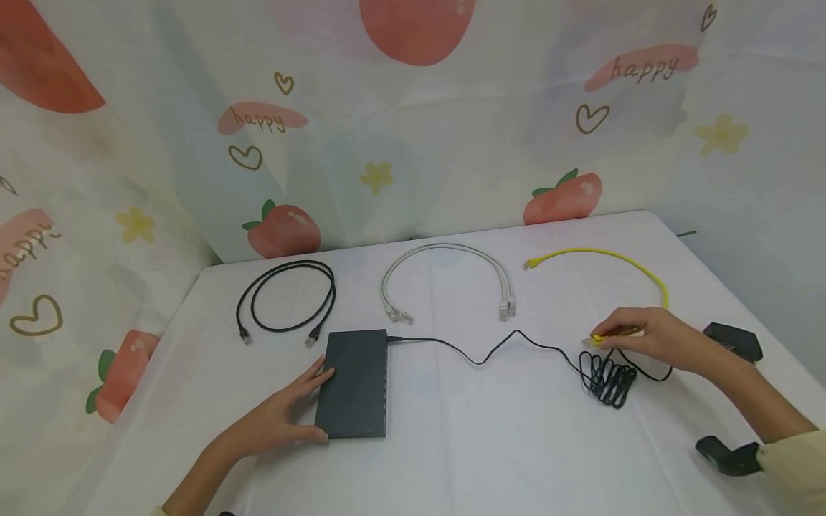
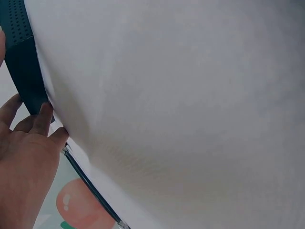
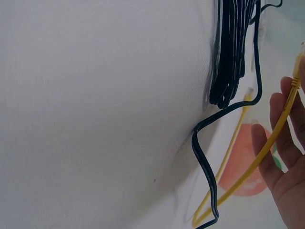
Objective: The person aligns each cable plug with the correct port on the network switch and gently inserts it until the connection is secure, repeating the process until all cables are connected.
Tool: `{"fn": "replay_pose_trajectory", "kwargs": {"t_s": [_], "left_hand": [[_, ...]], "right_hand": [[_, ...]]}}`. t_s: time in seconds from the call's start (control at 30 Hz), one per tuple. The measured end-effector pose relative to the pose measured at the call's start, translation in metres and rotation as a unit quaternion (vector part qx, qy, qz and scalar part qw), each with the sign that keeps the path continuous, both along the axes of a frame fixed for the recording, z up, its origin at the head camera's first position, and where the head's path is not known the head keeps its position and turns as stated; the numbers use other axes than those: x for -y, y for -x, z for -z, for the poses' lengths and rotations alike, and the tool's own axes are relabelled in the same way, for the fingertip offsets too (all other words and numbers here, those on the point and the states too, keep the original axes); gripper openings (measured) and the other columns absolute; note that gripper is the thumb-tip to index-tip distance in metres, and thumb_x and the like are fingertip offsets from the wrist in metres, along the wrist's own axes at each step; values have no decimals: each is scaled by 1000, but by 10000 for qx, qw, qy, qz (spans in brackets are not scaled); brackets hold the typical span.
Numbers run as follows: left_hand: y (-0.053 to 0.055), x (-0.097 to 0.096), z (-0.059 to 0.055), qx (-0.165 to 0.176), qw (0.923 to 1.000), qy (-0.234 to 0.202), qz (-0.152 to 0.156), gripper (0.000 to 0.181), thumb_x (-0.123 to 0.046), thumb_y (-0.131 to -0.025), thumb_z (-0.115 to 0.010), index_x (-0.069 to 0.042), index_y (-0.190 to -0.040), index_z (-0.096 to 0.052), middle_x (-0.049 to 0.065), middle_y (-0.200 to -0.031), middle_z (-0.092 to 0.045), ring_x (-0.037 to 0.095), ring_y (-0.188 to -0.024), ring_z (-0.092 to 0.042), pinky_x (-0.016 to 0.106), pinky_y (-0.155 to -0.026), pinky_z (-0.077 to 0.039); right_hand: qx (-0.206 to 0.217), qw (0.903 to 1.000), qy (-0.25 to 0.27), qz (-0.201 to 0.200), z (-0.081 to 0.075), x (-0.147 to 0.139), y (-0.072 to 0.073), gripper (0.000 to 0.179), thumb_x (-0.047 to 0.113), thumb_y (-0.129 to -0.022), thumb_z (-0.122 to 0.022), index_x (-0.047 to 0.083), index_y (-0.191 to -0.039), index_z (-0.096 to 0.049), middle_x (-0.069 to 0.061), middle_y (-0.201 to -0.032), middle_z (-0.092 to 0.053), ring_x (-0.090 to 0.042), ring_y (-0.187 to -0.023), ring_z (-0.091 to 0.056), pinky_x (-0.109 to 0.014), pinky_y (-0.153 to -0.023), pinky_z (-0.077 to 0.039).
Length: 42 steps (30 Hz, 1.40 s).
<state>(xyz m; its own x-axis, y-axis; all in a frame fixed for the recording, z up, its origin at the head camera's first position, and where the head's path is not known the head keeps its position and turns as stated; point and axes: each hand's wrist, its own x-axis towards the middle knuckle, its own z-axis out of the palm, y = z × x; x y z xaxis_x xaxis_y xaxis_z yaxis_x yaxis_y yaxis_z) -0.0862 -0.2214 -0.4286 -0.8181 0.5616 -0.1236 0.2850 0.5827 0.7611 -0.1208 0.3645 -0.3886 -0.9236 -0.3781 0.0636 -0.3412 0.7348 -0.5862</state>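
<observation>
A flat black network switch (image 1: 352, 383) lies on the table, a power cord plugged into its far right corner. My left hand (image 1: 284, 416) touches its left side, fingers spread and thumb at the near corner. In the left wrist view, fingertips rest along the edge of the switch (image 2: 28, 71), which has vent holes. My right hand (image 1: 654, 340) pinches one end of a yellow network cable (image 1: 619, 254) just behind its clear plug. The cable's other end lies on the table farther back. In the right wrist view, the yellow cable (image 3: 252, 167) runs across the fingers of that hand.
Below my right hand lies a bundled black power cord (image 1: 609, 380), leading to a power adapter (image 1: 734, 342). A coiled black network cable (image 1: 293, 330) and a grey-white cable pair (image 1: 445, 247) lie toward the back. A black curved object (image 1: 729, 456) is by the right sleeve.
</observation>
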Motion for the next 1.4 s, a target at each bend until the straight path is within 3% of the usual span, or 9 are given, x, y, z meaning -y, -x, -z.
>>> {"fn": "replay_pose_trajectory", "kwargs": {"t_s": [0.27, 0.57, 0.93, 1.4], "left_hand": [[0, 1, 0, 29, 10000, -40, 42, 91, -41, -74, -78, -20, -149, -30, 0, -157, -7, 27, -141, -8, 58, -106, -18], [-1, -1, -3, 83, 9999, -106, 54, 92, -40, -75, -78, -16, -149, -29, 2, -157, -6, 27, -141, -7, 58, -106, -18], [-1, -1, -1, 22, 9999, -110, 64, 91, -40, -75, -78, -17, -149, -29, 1, -157, -6, 26, -141, -8, 58, -106, -19], [-1, 0, 2, -26, 10000, -27, 54, 91, -43, -76, -76, -20, -149, -28, -2, -157, -6, 25, -141, -8, 57, -106, -19]], "right_hand": [[-58, 9999, 115, -7, 3, 10, -4, 15, 19, -83, -73, 17, -97, -71, 9, -91, -65, -3, -83, -59, -20, -69, -52], [-350, 9981, 249, -439, 4, 25, -7, 17, 15, -82, -74, 18, -98, -70, 13, -91, -65, -4, -81, -60, -20, -70, -51], [-78, 9975, 398, -577, 6, 40, -9, 16, 21, -84, -72, 18, -100, -70, 13, -92, -64, -5, -81, -60, -23, -71, -52], [-100, 9964, 419, -733, 4, 54, -10, 14, 25, -84, -71, 21, -98, -70, 14, -91, -64, -5, -80, -59, -25, -70, -52]]}}
